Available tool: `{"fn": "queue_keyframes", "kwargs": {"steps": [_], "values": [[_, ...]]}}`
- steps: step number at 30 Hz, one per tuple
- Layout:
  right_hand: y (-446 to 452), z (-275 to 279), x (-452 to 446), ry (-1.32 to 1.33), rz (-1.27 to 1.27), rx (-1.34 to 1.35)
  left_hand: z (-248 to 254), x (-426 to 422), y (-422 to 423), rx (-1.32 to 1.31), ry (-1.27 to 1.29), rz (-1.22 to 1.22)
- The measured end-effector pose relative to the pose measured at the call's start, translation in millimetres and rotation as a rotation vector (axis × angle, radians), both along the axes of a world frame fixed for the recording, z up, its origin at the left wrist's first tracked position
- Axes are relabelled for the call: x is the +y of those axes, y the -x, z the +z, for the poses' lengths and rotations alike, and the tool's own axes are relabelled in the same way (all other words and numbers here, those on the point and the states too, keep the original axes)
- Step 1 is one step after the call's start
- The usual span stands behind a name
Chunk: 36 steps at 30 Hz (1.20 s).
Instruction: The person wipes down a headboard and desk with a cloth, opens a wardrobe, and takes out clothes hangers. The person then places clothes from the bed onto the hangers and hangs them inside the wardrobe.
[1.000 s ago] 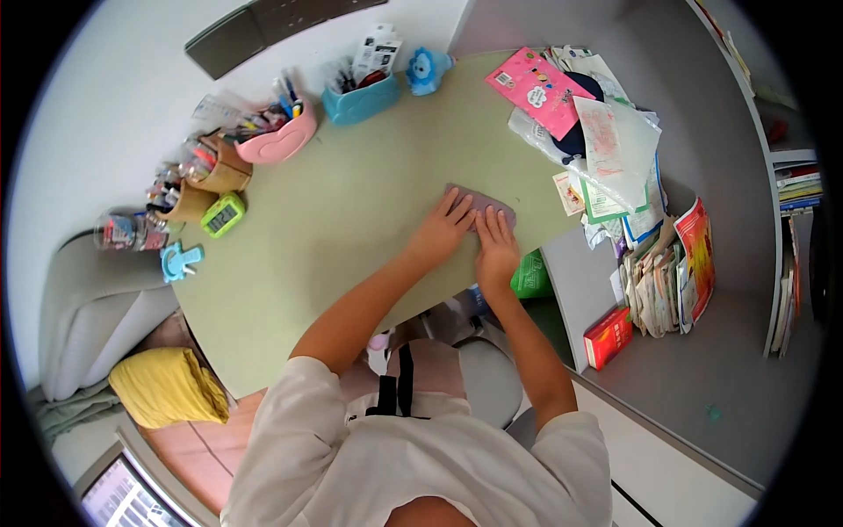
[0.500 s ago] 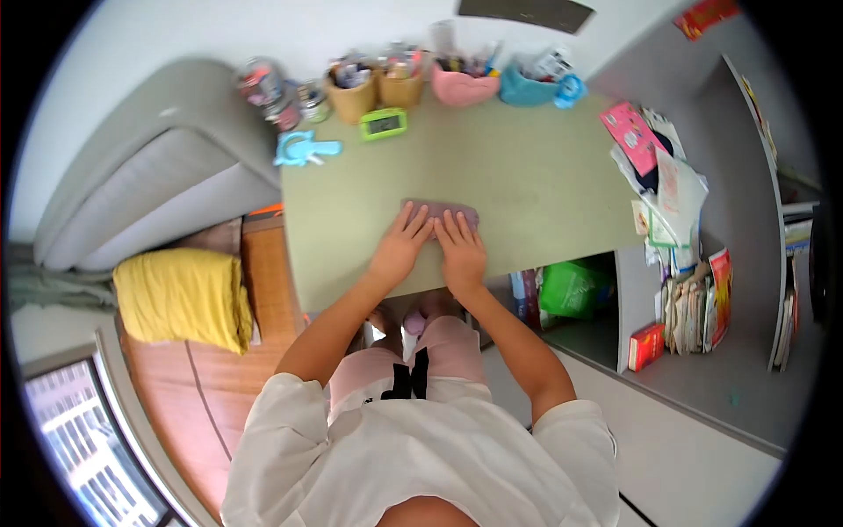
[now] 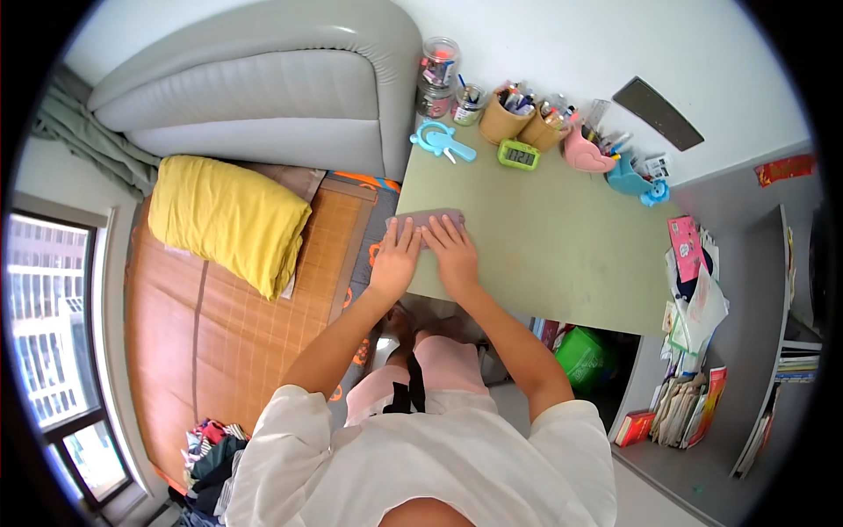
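A folded mauve cloth (image 3: 428,216) lies flat on the pale green desk (image 3: 562,237), at its left edge. My left hand (image 3: 397,257) rests on the left part of the cloth, fingers stretched out and pointing away from me. Beside it, my right hand (image 3: 452,256) lies flat on the right part, its fingers also straight. The two hands are close together at the fingertips. Beneath them, part of the cloth is hidden.
Along the desk's back stand clear jars (image 3: 439,66), pen holders (image 3: 505,116), a green digital clock (image 3: 518,155) and a light-blue toy-like object (image 3: 442,143). A bed with a yellow folded quilt (image 3: 230,221) adjoins the left side. Shelves with books (image 3: 680,413) stand right.
Both hands and the cloth beneath them have slid left across the desk, from nearer its middle to its left edge. My view has turned, showing more of the bed.
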State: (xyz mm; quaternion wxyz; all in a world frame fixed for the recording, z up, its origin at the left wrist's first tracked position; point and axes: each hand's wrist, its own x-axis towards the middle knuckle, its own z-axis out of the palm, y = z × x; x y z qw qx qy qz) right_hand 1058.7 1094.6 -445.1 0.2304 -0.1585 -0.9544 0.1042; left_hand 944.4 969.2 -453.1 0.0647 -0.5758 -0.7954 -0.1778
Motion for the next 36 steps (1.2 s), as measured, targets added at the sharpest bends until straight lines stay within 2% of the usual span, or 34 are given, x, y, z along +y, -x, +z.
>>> {"fn": "queue_keyframes", "kwargs": {"steps": [5,9,14,17,22,27,30,36], "values": [[41.8,4.5,30.6,0.025,0.107,0.007,-13.5,25.6,30.0,-0.013,-0.03,0.098],[66.0,8.8,46.8,-0.011,0.07,-0.022,-6.4,50.0,54.9,-0.111,-0.041,0.119],[7.1,-8.0,15.6,-0.009,0.145,-0.064,-3.0,-1.9,-4.5,-0.126,-0.016,0.115],[-30.5,3.4,-3.4,0.015,0.229,-0.109,-3.0,-31.0,-40.5,-0.024,-0.083,0.086],[-5.0,6.9,39.8,-0.009,0.382,-0.07,-0.3,-2.4,-34.8,0.042,0.035,0.175],[55.2,0.3,80.7,0.021,0.367,-0.023,-5.7,59.3,1.7,-0.036,-0.052,0.389],[39.1,-2.4,82.6,-0.005,0.405,-0.065,-2.5,55.4,-19.2,-0.075,-0.064,0.487],[-30.2,-4.9,62.5,-0.035,0.547,-0.115,0.2,14.1,-101.6,0.038,0.023,0.472]]}}
